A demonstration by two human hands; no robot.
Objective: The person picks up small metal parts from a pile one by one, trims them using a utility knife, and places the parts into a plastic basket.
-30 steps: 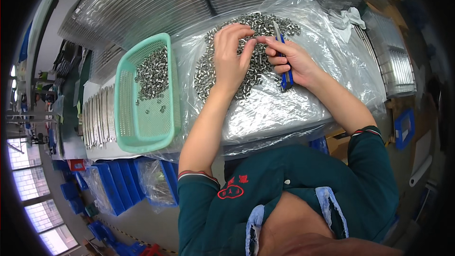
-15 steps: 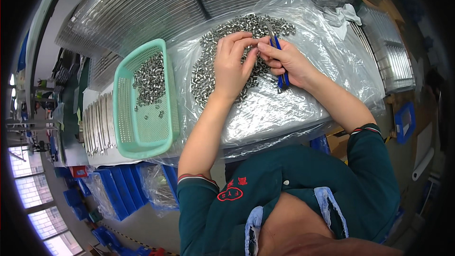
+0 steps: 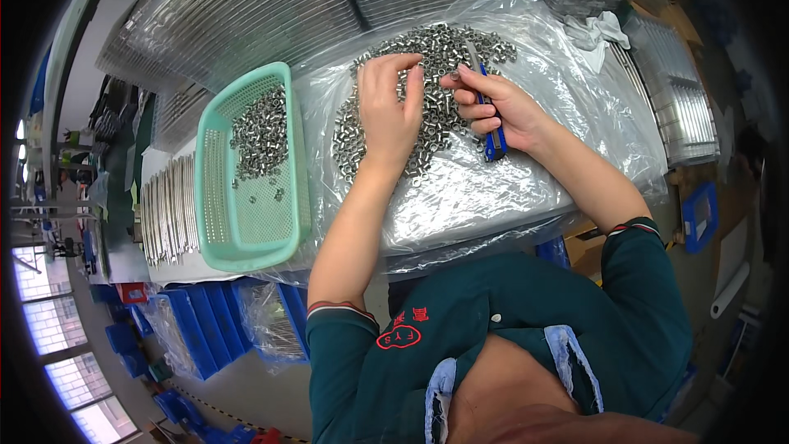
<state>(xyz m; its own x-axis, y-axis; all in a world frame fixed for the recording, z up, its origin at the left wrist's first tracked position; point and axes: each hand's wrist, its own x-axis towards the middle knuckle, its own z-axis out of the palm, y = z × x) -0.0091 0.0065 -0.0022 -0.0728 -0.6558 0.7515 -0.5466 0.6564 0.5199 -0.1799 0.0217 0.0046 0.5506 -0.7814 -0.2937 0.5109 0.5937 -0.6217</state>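
Note:
A heap of small silver metal nuts [image 3: 436, 53] lies on a clear plastic sheet [image 3: 575, 99] over the bench. My left hand [image 3: 388, 111] rests palm down on the heap, fingers spread among the nuts. My right hand [image 3: 493, 103] grips a blue-handled tool [image 3: 491, 136] with a thin metal tip pointing up into the heap; its fingertips pinch something small at the tip. A mint-green plastic basket [image 3: 215, 222] to the left holds more of the same nuts [image 3: 259, 131].
Bundles of long metal rods wrapped in plastic [image 3: 246, 8] lie behind the heap. More rods [image 3: 164, 210] sit left of the basket. A white cloth [image 3: 600, 29] lies at the back right. Blue bins [image 3: 205, 325] stand below the bench edge.
Both hands have shifted slightly up and left over the heap. My left hand's fingers have spread flatter on the nuts; the blue tool stays in my right hand.

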